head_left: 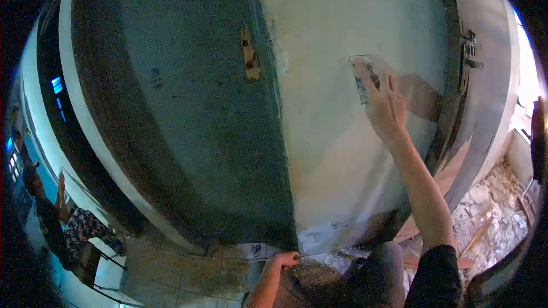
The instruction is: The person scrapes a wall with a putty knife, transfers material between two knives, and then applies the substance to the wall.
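My right hand (pixel 388 102) presses a flat rectangular scraper blade (pixel 365 77), smeared with grey-white material, against the pale panel (pixel 337 137). Its fingers lie along the tool, the index finger stretched over the blade. Low at the panel's bottom edge, my left hand (pixel 285 259) is closed around a thin dark handle or rod (pixel 297 257); what it belongs to cannot be made out. Left of the pale panel stands a dark green panel (pixel 200 114) with a narrow brownish cut-out plate (pixel 250 57) near its edge.
Another person (pixel 51 211) sits on a dark seat (pixel 88 262) at the far left. Rubble and white debris (pixel 491 217) lie on the floor at the right. A metal latch (pixel 471 48) sticks out at the right frame. Floor tiles (pixel 182 271) show below.
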A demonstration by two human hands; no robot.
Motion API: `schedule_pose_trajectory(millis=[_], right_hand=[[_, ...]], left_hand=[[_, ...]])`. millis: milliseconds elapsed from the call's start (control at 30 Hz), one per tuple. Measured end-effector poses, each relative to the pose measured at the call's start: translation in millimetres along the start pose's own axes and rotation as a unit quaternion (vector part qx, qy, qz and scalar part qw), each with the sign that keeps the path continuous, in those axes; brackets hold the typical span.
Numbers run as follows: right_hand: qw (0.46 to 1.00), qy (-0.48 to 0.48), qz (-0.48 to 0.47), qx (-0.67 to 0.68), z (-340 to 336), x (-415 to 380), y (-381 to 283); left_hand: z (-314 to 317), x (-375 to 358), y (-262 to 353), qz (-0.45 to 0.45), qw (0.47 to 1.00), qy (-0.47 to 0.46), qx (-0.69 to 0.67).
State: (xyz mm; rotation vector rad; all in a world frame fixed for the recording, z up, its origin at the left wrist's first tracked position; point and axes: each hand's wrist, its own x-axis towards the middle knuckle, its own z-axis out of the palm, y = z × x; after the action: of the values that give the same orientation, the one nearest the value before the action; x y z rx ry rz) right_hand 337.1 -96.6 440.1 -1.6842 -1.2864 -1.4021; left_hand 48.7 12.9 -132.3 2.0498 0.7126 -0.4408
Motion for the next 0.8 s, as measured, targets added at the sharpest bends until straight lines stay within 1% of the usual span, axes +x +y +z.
schedule_pose_trajectory(millis=[33,100,167,200,300,367,433,467,500,567,600,667,700,767,800], right_hand=[[1.0,0.004,0.002,0.004,1,3,-1],[1.0,0.02,0.002,0.002,-2,8,-3],[0.999,0.039,-0.01,-0.005,-6,14,-5],[1.0,0.025,-0.007,-0.007,-6,11,-6],[1.0,-0.003,0.0,-0.003,-2,4,-5],[1.0,-0.004,0.009,0.015,-1,11,-7],[0.999,0.029,0.018,-0.005,-6,36,-16],[0.999,0.045,0.02,-0.012,-8,44,-20],[0.999,0.051,0.015,0.004,-7,41,-19],[0.997,0.07,-0.009,0.036,-3,32,-14],[0.999,0.047,-0.003,0.021,-2,21,-13],[1.0,-0.001,0.014,-0.011,3,-5,-11],[1.0,0.0,0.02,-0.003,6,-6,-13],[0.999,0.0,0.037,0.009,5,-5,-15],[0.999,0.025,0.028,0.01,4,4,-17]], left_hand=[[-2,-8,13,0.001,1.0,-0.001,0.001],[-17,-32,41,-0.033,0.999,-0.024,-0.024],[-16,-27,35,0.002,1.0,-0.011,-0.011],[-14,-24,31,0.021,1.0,-0.003,-0.009],[-9,-8,10,0.006,0.999,-0.018,-0.034],[1,19,-14,0.013,1.0,-0.014,-0.012],[-3,8,-11,-0.01,0.999,-0.028,-0.016],[-12,-20,24,-0.028,0.998,-0.035,-0.043],[-19,-38,46,-0.045,0.996,-0.039,-0.072],[-17,-36,41,-0.015,0.998,-0.017,-0.063],[-15,-33,38,0.001,0.998,-0.005,-0.06],[-19,-28,35,-0.011,0.999,-0.021,-0.022],[-19,-24,35,-0.014,0.999,-0.029,-0.002],[-16,-19,38,-0.003,0.999,-0.039,-0.005],[-15,-17,36,0.0,0.999,-0.045,-0.005]])
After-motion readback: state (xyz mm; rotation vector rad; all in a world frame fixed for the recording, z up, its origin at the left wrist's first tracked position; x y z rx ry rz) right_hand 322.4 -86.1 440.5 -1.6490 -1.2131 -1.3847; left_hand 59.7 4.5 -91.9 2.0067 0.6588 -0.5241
